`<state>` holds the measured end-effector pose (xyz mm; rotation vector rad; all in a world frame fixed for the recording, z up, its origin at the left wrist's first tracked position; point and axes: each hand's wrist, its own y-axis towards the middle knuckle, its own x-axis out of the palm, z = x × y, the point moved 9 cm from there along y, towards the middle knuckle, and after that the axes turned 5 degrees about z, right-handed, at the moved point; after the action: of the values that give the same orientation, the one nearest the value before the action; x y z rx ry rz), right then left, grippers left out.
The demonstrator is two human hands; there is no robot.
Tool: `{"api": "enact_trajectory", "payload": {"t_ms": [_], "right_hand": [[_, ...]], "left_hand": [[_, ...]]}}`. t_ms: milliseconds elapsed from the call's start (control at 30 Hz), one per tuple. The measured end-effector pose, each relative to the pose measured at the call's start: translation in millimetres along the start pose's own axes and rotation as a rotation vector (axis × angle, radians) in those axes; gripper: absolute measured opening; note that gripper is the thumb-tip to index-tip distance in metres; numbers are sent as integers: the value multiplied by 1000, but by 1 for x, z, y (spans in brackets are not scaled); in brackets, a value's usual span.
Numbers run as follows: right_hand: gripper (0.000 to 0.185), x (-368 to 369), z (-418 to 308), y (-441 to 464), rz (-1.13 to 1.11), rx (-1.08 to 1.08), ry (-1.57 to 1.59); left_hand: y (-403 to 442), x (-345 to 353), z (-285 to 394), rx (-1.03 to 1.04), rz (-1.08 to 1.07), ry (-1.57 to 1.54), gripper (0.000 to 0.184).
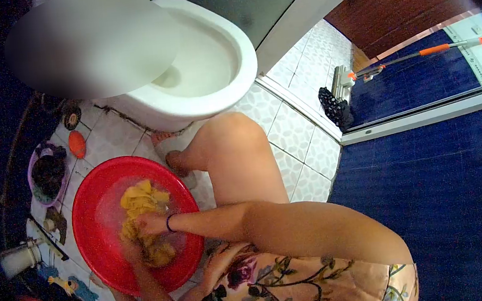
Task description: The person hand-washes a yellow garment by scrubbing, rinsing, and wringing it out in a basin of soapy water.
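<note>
A red plastic basin (94,222) stands on the tiled floor at the left of the head view, with cloudy water in it. In the water lies a crumpled yellow cloth (144,197), bunched up and wet. My right hand (153,224), with a dark band around its wrist, is closed on the middle of this cloth. Reaching in from below, my left hand (131,249) is at the cloth's near left side, closed against it; its fingertips are partly hidden by the folds and the water.
A white toilet (244,63) stands behind the basin. Left of the basin are an orange oval object (77,144), a small pink-rimmed basket (32,176) with dark contents and a white cylindrical container (22,258). A mop with an orange-gripped handle (434,50) leans beyond the doorway.
</note>
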<state>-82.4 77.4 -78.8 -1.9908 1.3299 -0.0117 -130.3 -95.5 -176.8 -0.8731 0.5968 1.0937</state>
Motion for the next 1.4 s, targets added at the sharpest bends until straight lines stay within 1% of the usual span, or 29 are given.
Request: {"api": "enact_trajectory", "payload": {"t_ms": [33, 100, 167, 200, 233, 300, 333, 367, 400, 433, 467, 500, 600, 633, 667, 700, 733, 800, 833, 867, 967, 1067, 1100, 1167, 1233, 1267, 1333, 1367, 1400], "right_hand": [[42, 2, 7, 1, 50, 12, 36], [43, -7, 26, 2, 265, -9, 302], [54, -17, 43, 5, 395, -122, 657], [58, -10, 48, 8, 346, -104, 829], [62, -2, 57, 11, 288, -55, 1024], [70, 11, 58, 9, 149, 24, 1305], [68, 12, 59, 8, 107, 63, 1418], [65, 11, 52, 3, 72, 70, 1479], [63, 10, 45, -1, 39, 78, 1529], [61, 9, 38, -3, 13, 77, 1569], [58, 10, 28, -9, -15, 62, 1588], [56, 8, 22, -4, -29, 45, 1614], [50, 6, 7, 9, -73, -49, 1669], [48, 4, 4, 11, -91, -95, 1692], [46, -1, 9, -10, -86, -103, 1683], [44, -9, -2, -20, -38, -73, 1654], [42, -22, -21, -38, 49, 9, 1598], [39, -33, -28, -37, 73, -26, 1544], [38, -39, -28, -36, 86, -41, 1516], [38, -51, -28, -38, 127, -111, 1428], [38, -45, -17, -38, 170, 107, 1159], [43, -54, 6, -21, 429, -57, 283], [45, -54, 5, -19, 498, -109, -17], [48, -49, 9, -10, 469, -134, 85], [48, -34, 37, 8, 408, -118, 246], [51, -28, 49, 15, 388, -81, 238], [55, -24, 60, 18, 344, -15, 221], [58, -22, 69, 15, 354, 55, 366], [61, -16, 71, 9, 361, 123, 514]], "left_hand": [[-5, -6, 23, 3, -79, -248, 44], [-13, -25, 81, -11, -193, -744, 38], [-32, -46, 119, -127, -131, -738, 36], [-48, -55, 129, -206, -85, -732, 36], [-58, -55, 139, -147, 11, -778, 35], [-88, -36, 156, 13, 24, -774, 30], [-111, -51, 204, -94, -81, -844, 25], [-127, -70, 243, 96, 5, -817, 21], [-139, -61, 259, 118, -37, -881, 21], [-148, -75, 283, 176, -35, -883, 26], [-155, -69, 283, 199, -8, -810, 27], [-142, -65, 276, 227, -5, -738, 29], [-92, -61, 229, 226, 229, -418, 32], [-69, -67, 206, 163, 252, -431, 32], [-82, -61, 205, 108, 296, -428, 33], [-65, -68, 188, 101, 306, -360, 32], [-50, -73, 167, 94, 312, -294, 32], [-25, -77, 113, 97, 340, -166, 32], [-36, -99, 114, -65, 208, -27, 32], [-52, -124, 116, -226, 73, 113, 33], [-43, -109, 35, -263, 195, 161, 35], [-52, -105, 40, 41, 504, 261, 48], [-51, -101, 47, 28, 456, 291, 51], [-45, -91, 76, 3, 351, 344, 59], [-37, -66, 70, -96, 187, 442, 60], [-35, -56, 67, -142, 108, 488, 61], [-32, -48, 68, -213, 23, 350, 58], [-31, -47, 68, -251, -13, 287, 57], [-29, -33, 63, -203, 9, -7, 54]]}}
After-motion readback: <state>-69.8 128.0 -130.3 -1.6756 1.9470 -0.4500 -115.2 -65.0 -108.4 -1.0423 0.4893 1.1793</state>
